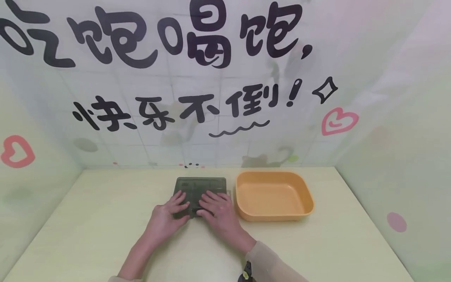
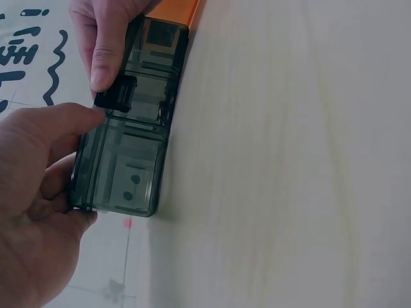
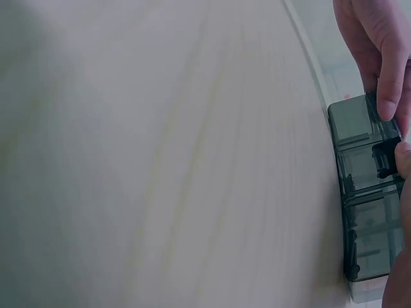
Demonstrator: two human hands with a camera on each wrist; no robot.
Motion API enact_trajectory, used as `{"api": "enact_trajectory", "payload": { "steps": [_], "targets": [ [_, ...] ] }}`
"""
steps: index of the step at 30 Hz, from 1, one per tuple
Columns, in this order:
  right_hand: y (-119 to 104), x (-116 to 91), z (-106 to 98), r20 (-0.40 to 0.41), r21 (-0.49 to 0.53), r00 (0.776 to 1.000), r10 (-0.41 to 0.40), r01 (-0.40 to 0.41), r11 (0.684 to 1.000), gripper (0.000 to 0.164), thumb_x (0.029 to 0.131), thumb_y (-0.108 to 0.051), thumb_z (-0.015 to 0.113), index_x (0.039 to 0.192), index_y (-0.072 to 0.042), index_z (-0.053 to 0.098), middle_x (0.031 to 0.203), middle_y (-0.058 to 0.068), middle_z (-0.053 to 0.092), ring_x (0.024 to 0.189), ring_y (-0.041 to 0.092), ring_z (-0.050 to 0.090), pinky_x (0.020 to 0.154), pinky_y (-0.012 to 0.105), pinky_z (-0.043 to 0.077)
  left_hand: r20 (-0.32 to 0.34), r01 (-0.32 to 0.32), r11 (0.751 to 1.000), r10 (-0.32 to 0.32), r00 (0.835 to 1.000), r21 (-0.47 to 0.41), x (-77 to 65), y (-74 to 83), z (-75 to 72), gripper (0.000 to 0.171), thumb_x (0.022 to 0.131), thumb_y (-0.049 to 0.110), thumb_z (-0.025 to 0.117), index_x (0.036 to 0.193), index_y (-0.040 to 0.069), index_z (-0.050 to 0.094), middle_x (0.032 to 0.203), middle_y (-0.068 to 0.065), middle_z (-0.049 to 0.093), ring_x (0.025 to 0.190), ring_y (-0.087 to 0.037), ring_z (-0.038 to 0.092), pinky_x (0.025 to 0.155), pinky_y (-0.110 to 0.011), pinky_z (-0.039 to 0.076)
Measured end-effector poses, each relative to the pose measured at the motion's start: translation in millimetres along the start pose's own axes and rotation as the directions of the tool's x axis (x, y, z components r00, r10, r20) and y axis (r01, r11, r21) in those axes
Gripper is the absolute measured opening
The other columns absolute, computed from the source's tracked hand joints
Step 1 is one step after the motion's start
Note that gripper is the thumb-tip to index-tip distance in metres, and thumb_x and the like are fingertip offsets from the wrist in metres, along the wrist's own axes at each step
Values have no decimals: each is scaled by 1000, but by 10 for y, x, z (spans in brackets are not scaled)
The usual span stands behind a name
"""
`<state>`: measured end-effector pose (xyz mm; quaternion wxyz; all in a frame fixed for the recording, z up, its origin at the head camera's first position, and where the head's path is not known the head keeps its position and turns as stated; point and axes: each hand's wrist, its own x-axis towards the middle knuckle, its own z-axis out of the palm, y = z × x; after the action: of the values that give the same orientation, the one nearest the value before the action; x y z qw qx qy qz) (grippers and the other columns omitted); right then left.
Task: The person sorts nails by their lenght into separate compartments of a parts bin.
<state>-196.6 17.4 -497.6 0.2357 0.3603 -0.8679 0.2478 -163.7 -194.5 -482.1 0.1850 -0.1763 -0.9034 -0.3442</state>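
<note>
A dark green see-through compartment box (image 1: 201, 183) with its lid down sits on the table, towards the back. My left hand (image 1: 167, 219) rests on the left part of its lid with fingers spread, the thumb by the front edge. On the right part lies my right hand (image 1: 222, 215), fingers extended over the lid and thumb near the front middle. A black latch (image 2: 119, 94) shows at the front, between the two thumbs. Through the box's wall, dividers and some small dark shapes show in the left wrist view; what they are is unclear.
Just right of the box stands an orange rectangular basin (image 1: 275, 216) with rounded corners. The pale wooden table (image 1: 88, 235) is enclosed by a printed back wall (image 1: 169, 82) and side walls. A pale tab (image 1: 229, 193) sticks out at the box's right side.
</note>
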Motion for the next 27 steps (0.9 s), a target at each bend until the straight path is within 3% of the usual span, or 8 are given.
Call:
{"api": "enact_trajectory", "payload": {
  "steps": [7,19,23,27],
  "targets": [
    [-6,3,8,-7,4,1000,10,-10,1000,36,95,-35,73,122,-10,76,132,3,67,130,19,59,110,42,43,-13,1,1000,-1,1000,3,-4,15,3,44,68,-3,92,108,-8,75,131,-24,62,129,-43,55,96,-55,49],
    [3,3,50,-93,17,996,-12,13,1000,32,91,-31,77,114,-8,79,125,6,71,124,22,64,106,44,46,-20,33,999,-32,999,4,-19,88,15,44,69,-4,90,110,-8,75,133,-23,62,129,-42,55,96,-56,51],
    [11,1,50,-79,52,997,9,-5,999,33,91,-30,78,115,-8,78,126,7,71,124,22,64,107,45,45,3,50,999,-50,999,4,-24,73,23,45,70,-3,90,112,-7,74,135,-22,60,131,-41,53,97,-55,50],
    [0,17,32,-46,90,998,34,-29,995,34,92,-30,77,117,-7,77,128,7,69,127,22,62,109,45,43,-1,29,999,-29,1000,18,-10,64,-3,43,69,-6,89,110,-8,75,133,-23,62,130,-43,54,97,-54,49]
  ]
}}
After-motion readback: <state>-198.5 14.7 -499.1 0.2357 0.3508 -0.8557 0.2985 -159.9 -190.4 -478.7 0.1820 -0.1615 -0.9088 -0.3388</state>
